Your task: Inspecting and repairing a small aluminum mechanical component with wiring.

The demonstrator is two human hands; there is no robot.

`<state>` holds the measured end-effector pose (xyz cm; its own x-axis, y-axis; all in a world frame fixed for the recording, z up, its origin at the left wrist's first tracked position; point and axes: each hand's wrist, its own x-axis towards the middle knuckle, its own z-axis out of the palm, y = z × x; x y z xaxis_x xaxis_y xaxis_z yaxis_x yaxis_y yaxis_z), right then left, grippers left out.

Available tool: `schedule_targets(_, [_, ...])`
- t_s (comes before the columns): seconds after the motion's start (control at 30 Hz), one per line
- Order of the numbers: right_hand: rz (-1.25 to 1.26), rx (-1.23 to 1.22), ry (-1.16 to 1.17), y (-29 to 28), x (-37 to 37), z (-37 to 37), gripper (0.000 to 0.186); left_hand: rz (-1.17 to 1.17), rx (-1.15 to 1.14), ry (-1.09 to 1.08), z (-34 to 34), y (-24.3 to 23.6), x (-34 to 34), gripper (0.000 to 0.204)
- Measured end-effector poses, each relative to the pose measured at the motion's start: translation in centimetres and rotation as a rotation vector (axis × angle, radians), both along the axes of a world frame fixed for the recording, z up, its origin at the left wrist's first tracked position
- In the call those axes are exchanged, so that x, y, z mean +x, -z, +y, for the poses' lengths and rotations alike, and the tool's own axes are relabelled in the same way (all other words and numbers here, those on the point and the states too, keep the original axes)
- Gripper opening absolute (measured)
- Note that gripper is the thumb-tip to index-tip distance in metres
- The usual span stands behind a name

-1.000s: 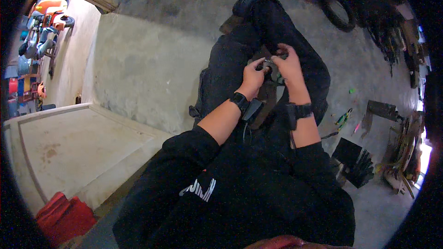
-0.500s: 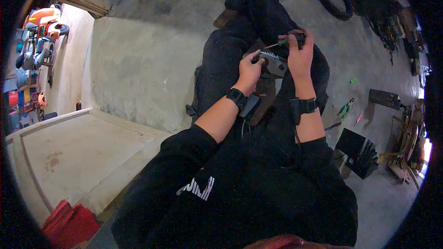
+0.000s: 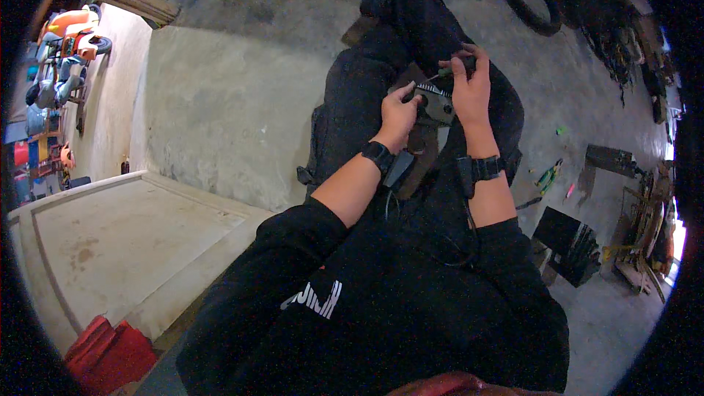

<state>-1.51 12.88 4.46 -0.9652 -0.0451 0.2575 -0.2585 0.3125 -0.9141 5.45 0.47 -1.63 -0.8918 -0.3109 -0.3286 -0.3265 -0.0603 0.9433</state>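
Grey, dark-knobbed metal part (image 3: 440, 105) between the person's thighs, a pale ridged strip (image 3: 434, 89) along its far edge; screwdriver (image 3: 444, 72), green handle, thin shank aimed at the strip's left end, contact of the tip too small to tell.

Right hand (image 3: 471, 92) wrapped round the screwdriver handle, above the part's right edge; left hand (image 3: 397, 119) bent at the part's left edge, thumb toward the strip, cannot tell whether it grips; a narrow gap between the two hands.

Dark trousers (image 3: 352, 99) bound the work on both sides; elbow room outward over grey concrete floor (image 3: 227, 95), a broad stretch of it lying between left leg and doorway; pale panel (image 3: 139, 238) near the left elbow, red cloth (image 3: 110, 352) on its near edge.

Right side tighter: green-handled pliers (image 3: 548, 176) and black box (image 3: 555, 233) near the right forearm; tyre (image 3: 531, 1) farther off.
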Motion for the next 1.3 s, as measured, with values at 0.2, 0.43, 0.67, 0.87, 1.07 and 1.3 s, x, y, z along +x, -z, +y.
schedule_targets(0.2, [-0.052,-0.036,0.036,-0.4,0.4,-0.5,0.031,0.029,0.019,-0.02,0.1,-1.5,0.3,0.04])
schedule_targets(0.43, [-0.021,-0.001,0.063,0.2,0.2,0.0,0.031,0.019,-0.043,0.007,0.0,-0.9,0.1,0.04])
schedule_targets(0.67, [-0.036,0.089,0.035,-0.4,0.4,-0.2,0.029,-0.005,0.059,-0.023,0.2,-0.5,0.1,0.039])
schedule_targets(0.87, [-0.034,0.111,-0.017,-1.1,0.9,-0.7,0.035,-0.004,0.081,-0.022,0.2,0.8,-0.2,0.038])
schedule_targets(1.07, [0.215,0.225,-0.067,-0.8,0.7,-1.2,0.044,0.008,0.211,-0.057,0.2,1.0,-0.1,0.039])
schedule_targets(1.3, [0.2,0.346,-0.178,-1.1,1.6,-1.6,0.048,-0.023,0.427,-0.051,0.3,1.1,-0.1,0.039])
